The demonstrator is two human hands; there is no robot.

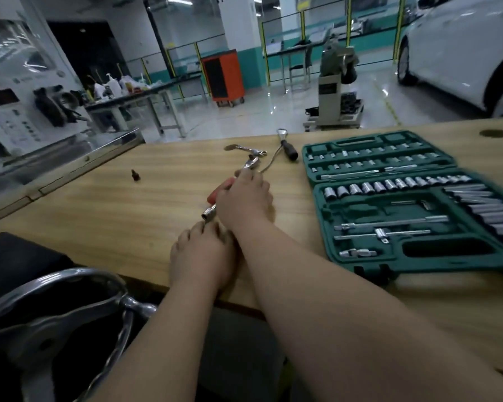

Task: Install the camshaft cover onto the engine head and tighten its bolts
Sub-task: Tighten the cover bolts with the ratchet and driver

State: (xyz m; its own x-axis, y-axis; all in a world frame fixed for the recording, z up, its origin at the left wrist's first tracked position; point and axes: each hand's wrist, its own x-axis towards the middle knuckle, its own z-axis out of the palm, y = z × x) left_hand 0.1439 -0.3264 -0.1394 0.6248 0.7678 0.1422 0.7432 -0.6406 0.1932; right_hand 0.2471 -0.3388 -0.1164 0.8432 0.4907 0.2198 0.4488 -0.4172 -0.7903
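On the wooden workbench [105, 216] my right hand [243, 198] grips a ratchet wrench [251, 163] with a red handle; its metal head sticks out beyond my fingers. A chrome socket [209, 212] on a short extension pokes out below that hand. My left hand [199, 253] lies just under the socket, fingertips curled at its end. An open green socket set case [404, 198] with several chrome sockets sits to the right. No camshaft cover or engine head shows.
A small dark bolt [135, 174] stands at left on the bench. A combination wrench [251, 150] and a black-handled tool [288, 147] lie behind my hands. A chrome wheel stand [70, 309] is at the lower left. A white car [462, 53] and an orange cabinet [222, 75] stand beyond.
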